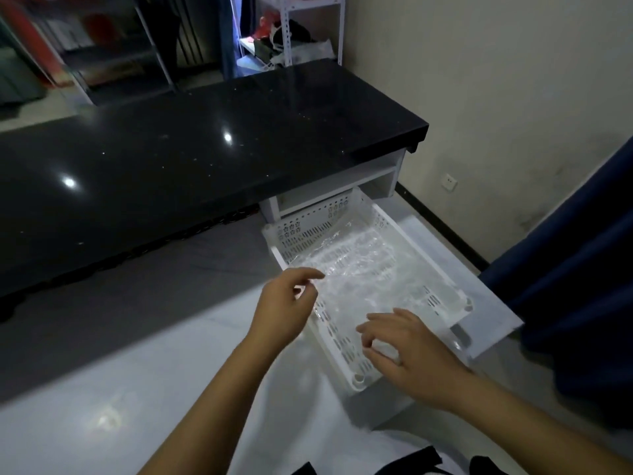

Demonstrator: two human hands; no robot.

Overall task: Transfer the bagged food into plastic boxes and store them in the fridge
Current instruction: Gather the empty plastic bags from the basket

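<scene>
A white perforated plastic basket (346, 351) sits on the pale floor beside the counter, lined with crumpled clear plastic bags (363, 269). My left hand (284, 310) hovers at the basket's left rim. Its fingers are loosely curled and apart, the fingertips at the edge of the clear plastic. My right hand (411, 351) reaches over the basket's near end, palm down, fingers curled onto a whitish bit of plastic (385, 349). Whether that hand grips it is hidden. No food and no plastic boxes can be made out.
A long black glossy counter (178, 159) runs across the view, with a white open shelf (342, 186) under its right end. A dark blue curtain (575, 286) hangs at the right. A white rack (291, 32) with clutter stands at the back.
</scene>
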